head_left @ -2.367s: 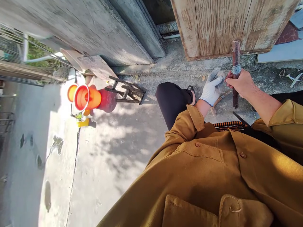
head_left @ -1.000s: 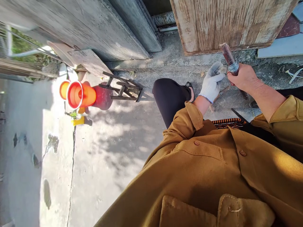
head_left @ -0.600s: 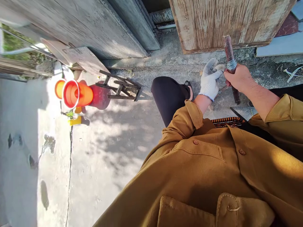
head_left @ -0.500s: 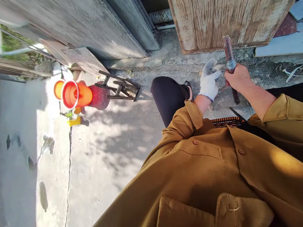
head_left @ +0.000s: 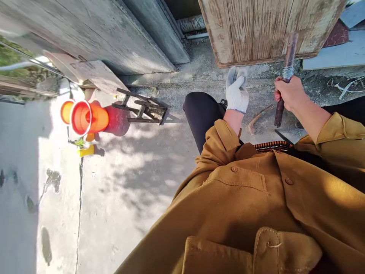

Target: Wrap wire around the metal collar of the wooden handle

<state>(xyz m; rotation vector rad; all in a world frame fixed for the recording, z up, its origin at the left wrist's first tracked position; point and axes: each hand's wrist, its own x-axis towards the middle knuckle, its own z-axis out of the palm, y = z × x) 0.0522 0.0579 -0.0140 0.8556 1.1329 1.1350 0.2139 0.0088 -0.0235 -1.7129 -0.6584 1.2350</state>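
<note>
My right hand (head_left: pixel 291 91) is bare and wrapped round a dark brown wooden stick (head_left: pixel 279 110), which stands tilted. Thin silvery wire (head_left: pixel 288 72) is coiled round the stick just above my fist. To the left, my left hand (head_left: pixel 238 89) wears a white glove (head_left: pixel 237 99), its fingers curled together near the low step. Whatever is pinched in them is too small to make out. Between the hands, a bent piece of wood (head_left: pixel 258 118) with a wrapped end lies on the concrete.
A weathered wooden panel (head_left: pixel 268 30) leans ahead. On the left are a small wooden stool (head_left: pixel 144 108), an orange bucket (head_left: pixel 98 117) and a yellow object (head_left: pixel 86 150). A black-and-orange woven edge (head_left: pixel 272 145) shows before my jacket. White strips (head_left: pixel 349 89) lie far right.
My gloved left hand has moved left, away from the stick. My right hand has shifted slightly right, tilting the stick's top rightward. The bent wood piece on the ground is now uncovered.
</note>
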